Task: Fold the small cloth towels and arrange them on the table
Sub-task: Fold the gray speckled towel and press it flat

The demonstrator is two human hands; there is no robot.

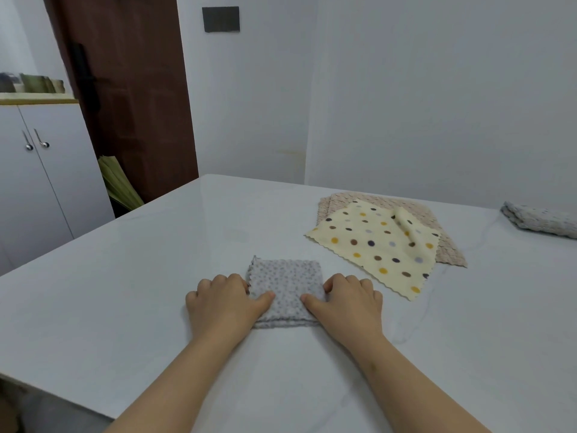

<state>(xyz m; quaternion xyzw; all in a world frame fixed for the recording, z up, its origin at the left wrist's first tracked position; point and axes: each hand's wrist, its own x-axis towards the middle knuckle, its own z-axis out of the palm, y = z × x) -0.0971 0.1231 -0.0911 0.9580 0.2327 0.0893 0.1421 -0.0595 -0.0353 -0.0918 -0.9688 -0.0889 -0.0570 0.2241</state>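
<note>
A small grey speckled towel (287,282), folded into a rough square, lies on the white table (125,276) in front of me. My left hand (223,303) grips its left edge, thumb on top and fingers curled at the side. My right hand (346,303) holds the right edge the same way. To the right, a cream polka-dot towel (374,245) lies spread flat on top of a beige textured towel (449,248). Another folded grey towel (540,218) rests at the far right edge of the view.
The table's left edge (93,235) runs diagonally toward a dark brown door (131,89). A white cabinet (37,182) stands at left, with green sheets (118,182) leaning beside it. White walls stand close behind the table.
</note>
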